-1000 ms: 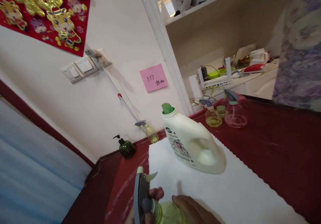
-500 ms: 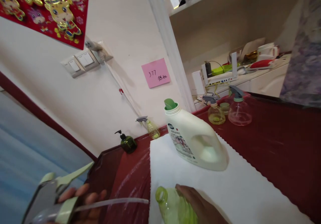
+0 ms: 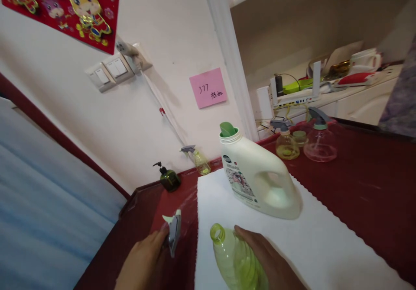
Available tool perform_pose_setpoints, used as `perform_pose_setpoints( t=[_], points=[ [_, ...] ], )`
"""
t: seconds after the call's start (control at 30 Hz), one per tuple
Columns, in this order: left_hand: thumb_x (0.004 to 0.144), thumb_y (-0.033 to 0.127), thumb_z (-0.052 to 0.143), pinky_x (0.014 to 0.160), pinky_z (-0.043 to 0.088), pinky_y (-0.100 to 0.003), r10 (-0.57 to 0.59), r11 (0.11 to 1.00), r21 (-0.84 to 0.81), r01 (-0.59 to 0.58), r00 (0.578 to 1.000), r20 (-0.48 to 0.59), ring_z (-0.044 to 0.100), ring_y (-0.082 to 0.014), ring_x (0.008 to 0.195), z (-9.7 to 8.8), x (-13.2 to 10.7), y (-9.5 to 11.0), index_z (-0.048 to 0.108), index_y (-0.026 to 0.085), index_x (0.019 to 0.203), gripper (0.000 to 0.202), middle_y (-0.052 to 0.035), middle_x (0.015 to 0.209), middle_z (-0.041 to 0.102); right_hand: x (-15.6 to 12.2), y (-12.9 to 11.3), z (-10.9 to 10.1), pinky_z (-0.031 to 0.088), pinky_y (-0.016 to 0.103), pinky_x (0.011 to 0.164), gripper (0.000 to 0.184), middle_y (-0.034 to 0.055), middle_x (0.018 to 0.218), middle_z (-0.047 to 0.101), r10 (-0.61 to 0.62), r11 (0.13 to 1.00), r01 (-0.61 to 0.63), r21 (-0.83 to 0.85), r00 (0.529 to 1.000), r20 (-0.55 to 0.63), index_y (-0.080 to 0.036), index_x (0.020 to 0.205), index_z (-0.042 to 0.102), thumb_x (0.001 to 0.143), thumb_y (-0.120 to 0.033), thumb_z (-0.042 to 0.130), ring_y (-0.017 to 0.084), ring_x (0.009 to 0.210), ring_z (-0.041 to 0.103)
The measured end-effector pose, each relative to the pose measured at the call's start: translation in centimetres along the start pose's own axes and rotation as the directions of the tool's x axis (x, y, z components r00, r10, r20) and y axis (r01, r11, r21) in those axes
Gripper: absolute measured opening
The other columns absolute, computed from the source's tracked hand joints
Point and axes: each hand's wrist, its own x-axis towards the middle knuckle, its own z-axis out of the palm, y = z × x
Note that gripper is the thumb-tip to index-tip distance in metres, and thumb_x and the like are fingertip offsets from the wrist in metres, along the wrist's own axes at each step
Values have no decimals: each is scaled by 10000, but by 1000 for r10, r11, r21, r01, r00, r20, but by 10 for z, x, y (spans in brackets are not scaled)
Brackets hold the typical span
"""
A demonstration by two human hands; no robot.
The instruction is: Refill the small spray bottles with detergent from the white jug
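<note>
At the lower left, my left hand (image 3: 146,253) is closed on a grey and pale green spray nozzle (image 3: 174,233) low over the red tabletop; its tube is hidden. My right hand (image 3: 268,255) grips the side of a green see-through bottle (image 3: 235,255), whose neck is uncapped and leans left. This bottle is over the white cloth (image 3: 209,203). Just behind it stands a large pale green detergent jug (image 3: 260,177), also without a cap, with a green spout showing in its mouth.
A dark green pump bottle (image 3: 169,180) and a small spray bottle (image 3: 201,162) stand by the wall. Two more spray bottles, one yellowish (image 3: 287,147) and one pinkish (image 3: 320,145), are at the back right near a white router (image 3: 294,101). A blue curtain (image 3: 48,194) hangs at left.
My left hand has carried the spray nozzle rightward and turned it, so its tube no longer shows. The green bottle stays in my right hand, slightly shifted. The view has moved a little.
</note>
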Motion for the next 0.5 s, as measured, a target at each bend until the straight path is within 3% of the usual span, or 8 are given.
perform_pose_setpoints(
  t=[0.1,0.27,0.4,0.5],
  points=[
    [883,239,372,985,450,-494,-5,981,191,-29,984,176,675,-337,1161,21,9,-4,688,262,1224,466,-135,1261,728,0,2,1,396,514,1158,918,136,1486,556,-11,1000,11,-2,1000,-5,-288,1525,442,721,-526,817,344,1376,509],
    [859,164,431,1045,424,-511,-14,972,232,-39,974,225,633,-343,1243,39,9,-8,670,226,1288,495,-149,1331,692,1,3,2,407,484,1154,861,128,1478,566,-7,1000,6,-11,1000,-9,-274,1521,452,752,-471,786,333,1361,525],
    [856,140,453,1070,422,-497,23,971,229,-75,974,225,623,-332,1256,39,8,-3,639,190,1341,522,-150,1361,671,1,1,1,409,479,1154,908,136,1477,567,13,1000,-13,-19,1000,-3,-257,1518,465,713,-489,815,347,1358,526],
    [871,188,501,1085,430,-451,62,970,213,-115,969,241,618,-310,1260,28,7,-2,648,188,1329,482,-132,1350,680,1,-2,0,403,455,1164,890,121,1474,573,13,1000,-13,-5,1000,0,-258,1516,470,722,-484,803,329,1362,527]
  ],
)
